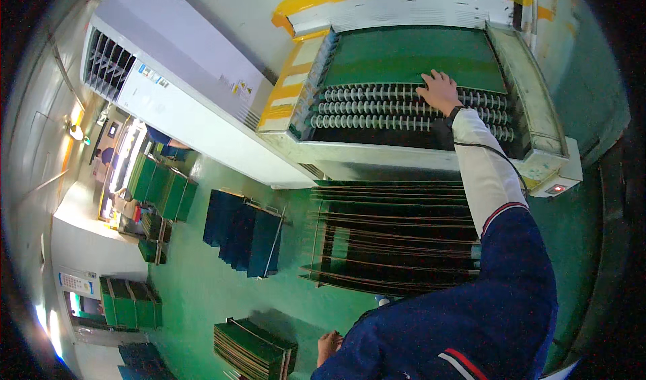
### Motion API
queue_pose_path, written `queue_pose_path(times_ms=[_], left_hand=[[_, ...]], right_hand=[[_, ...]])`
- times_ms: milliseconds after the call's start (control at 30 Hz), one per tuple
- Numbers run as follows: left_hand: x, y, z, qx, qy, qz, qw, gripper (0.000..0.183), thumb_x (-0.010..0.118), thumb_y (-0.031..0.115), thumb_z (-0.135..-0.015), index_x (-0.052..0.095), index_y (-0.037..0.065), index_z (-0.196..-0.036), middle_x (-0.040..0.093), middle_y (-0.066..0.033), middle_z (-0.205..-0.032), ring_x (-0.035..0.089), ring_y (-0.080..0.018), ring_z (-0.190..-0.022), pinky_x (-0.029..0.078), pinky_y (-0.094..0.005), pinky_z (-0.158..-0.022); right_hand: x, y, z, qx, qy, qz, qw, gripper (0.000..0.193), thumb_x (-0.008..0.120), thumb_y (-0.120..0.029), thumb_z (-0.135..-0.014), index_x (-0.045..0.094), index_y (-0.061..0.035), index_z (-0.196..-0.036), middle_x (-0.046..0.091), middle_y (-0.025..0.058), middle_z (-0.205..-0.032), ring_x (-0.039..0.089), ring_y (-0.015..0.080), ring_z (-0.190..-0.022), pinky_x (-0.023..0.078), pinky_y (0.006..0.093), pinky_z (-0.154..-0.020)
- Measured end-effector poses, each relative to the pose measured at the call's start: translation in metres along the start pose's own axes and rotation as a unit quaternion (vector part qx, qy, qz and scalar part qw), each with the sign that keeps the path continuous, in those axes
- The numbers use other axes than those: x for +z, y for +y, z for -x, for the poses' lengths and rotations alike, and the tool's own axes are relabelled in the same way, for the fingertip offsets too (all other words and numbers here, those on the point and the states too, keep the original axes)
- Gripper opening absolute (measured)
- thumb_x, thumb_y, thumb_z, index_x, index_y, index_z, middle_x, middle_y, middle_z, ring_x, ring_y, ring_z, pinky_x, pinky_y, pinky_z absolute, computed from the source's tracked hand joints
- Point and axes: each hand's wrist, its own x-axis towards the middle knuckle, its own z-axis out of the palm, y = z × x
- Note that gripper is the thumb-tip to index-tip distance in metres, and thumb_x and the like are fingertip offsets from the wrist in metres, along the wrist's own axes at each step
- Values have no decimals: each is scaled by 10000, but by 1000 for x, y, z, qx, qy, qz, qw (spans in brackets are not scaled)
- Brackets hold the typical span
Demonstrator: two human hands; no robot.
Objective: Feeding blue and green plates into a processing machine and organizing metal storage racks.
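Observation:
A large flat green panel (410, 57) lies on the rollers of a conveyor machine. My right hand (441, 92) rests at the panel's near edge with its fingers spread, holding nothing. Around that wrist is a black band (455, 113), and a dark cord runs from it along the white sleeve. Rows of ringed rollers (373, 122) show in front of the panel, partly behind my right arm. Down beside my body, my left hand (329, 346) hangs with curled fingers and nothing visible in it; part of it is hidden.
Below the conveyor stands a rack (397, 238) of upright thin panels. Dark blue panels (242, 232) and a stack of green panels (254, 350) stand on the green floor. A tall white air conditioner (195, 111) borders the machine's left. People work at the far left.

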Motion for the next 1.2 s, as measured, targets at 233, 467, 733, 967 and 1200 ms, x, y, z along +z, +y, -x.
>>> queue_pose_path(times_ms=[233,467,733,967,1200], left_hand=[[0,-1,0,14,6,-19,1000,228,599,152,-900,574,-65,-966,637,-165,-777,638,-255,-624,507,-334,-540],[-4,-9,-15,90,-24,-20,995,208,622,153,-874,590,-42,-936,635,-141,-741,634,-232,-600,520,-330,-530],[-4,12,-49,58,-58,-51,995,204,623,179,-859,607,-21,-896,642,-110,-715,637,-207,-591,500,-298,-513],[-39,0,-108,83,-116,-44,989,230,629,227,-865,604,3,-911,630,-83,-712,617,-176,-564,479,-277,-496],[-75,-33,-122,-6,-134,26,991,208,633,221,-882,579,23,-917,626,-70,-712,627,-170,-588,472,-264,-489]], right_hand=[[8,10,-15,-16,0,4,1000,652,549,-540,-849,465,-164,-1375,341,157,-1476,291,393,-1354,261,567,-1071],[2,23,-4,-58,16,-4,998,603,524,-522,-875,531,-109,-1314,434,174,-1411,372,404,-1301,296,526,-1065],[-61,-11,61,-81,-31,48,995,481,531,-476,-880,657,-86,-1130,598,156,-1202,524,350,-1145,394,494,-973],[-78,-13,150,-235,-7,40,971,328,578,-364,-868,681,-60,-934,656,147,-800,617,350,-751,487,442,-700],[-81,-115,329,-187,-212,-108,953,292,616,-342,-828,685,-64,-880,670,151,-851,637,343,-806,493,424,-727]])
